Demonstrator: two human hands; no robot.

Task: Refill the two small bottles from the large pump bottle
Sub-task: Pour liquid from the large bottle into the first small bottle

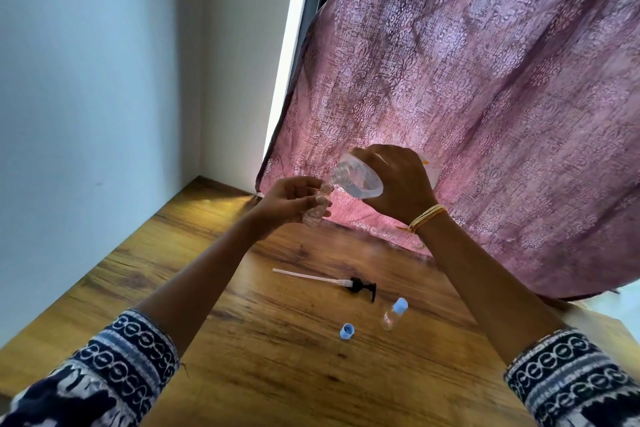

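Note:
My right hand [398, 180] grips the large clear bottle [360, 180], pump removed, tipped down to the left so its threaded neck meets the mouth of a small clear bottle [317, 208]. My left hand [287, 201] holds that small uncapped bottle upright above the table. The black pump head with its white tube [332, 281] lies on the wooden table [242, 357]. A second small clear bottle with a blue cap [394, 314] lies on its side near my right forearm. A loose blue cap [347, 330] rests on the table in front of it.
A pink patterned curtain [467, 80] hangs behind my hands and drapes onto the table's far edge. A pale wall [86, 97] borders the table on the left. Bangles circle my right wrist.

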